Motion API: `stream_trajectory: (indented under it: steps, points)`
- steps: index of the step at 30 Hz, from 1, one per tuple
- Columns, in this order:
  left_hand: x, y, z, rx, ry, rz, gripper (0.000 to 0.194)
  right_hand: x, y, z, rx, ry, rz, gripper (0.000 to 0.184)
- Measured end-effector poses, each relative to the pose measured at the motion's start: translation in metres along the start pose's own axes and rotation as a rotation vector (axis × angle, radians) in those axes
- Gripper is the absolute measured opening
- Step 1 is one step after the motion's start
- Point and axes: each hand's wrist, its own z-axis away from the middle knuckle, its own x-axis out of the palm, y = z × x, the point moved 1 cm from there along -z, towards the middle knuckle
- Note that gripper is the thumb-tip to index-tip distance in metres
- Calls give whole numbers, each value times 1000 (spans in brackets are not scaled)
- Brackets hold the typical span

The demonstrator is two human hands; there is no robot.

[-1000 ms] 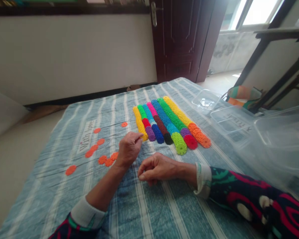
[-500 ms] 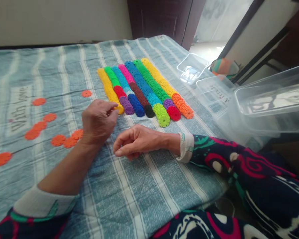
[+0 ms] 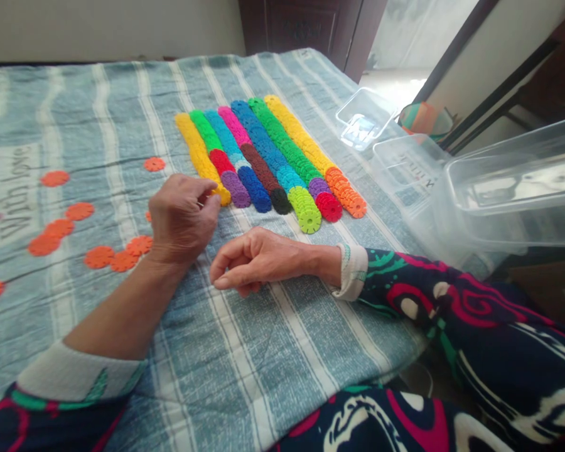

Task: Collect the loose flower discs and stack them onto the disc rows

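Note:
My left hand [image 3: 183, 216] is at the near end of the yellow row [image 3: 198, 150], thumb and forefinger closed on the edge of a yellow notched disc [image 3: 223, 196]. My right hand [image 3: 263, 258] rests on the cloth just below the rows, its fingers curled in and the thumb laid along them; what is inside, if anything, is hidden. Beside the yellow row lie several slanting rows of overlapping plastic discs, among them a purple stretch [image 3: 236, 189], a dark blue one [image 3: 255, 190], a black one [image 3: 280, 201] and a lime green one [image 3: 306, 210].
Loose orange discs [image 3: 59, 227] are scattered on the striped cloth [image 3: 245, 351] to the left, some partly behind my left wrist. Clear plastic boxes [image 3: 513, 188] stand at the right, with a smaller clear box [image 3: 365, 116] farther back near the table edge.
The view has shifted slightly, so the table things appear higher and farther left. My left hand stays at the yellow row's near end, and my right hand keeps its curled pose.

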Motion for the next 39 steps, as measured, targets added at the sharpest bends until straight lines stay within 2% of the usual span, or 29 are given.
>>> stream_trajectory:
  steps: [10, 21, 30, 39]
  points:
    - [2, -1, 1, 11, 27, 20, 26, 1, 1, 0, -4, -7, -1, 10]
    - [2, 0, 0, -56, -29, 76, 23, 1, -1, 0, 13, 0, 0, 9]
    - [-1, -3, 9, -63, -1, 108, 14, 5, 0, 0, 99, 23, -8, 17]
    - [-4, -5, 18, -71, 13, 134, 15, 9, 1, -1, 110, 49, -43, 18]
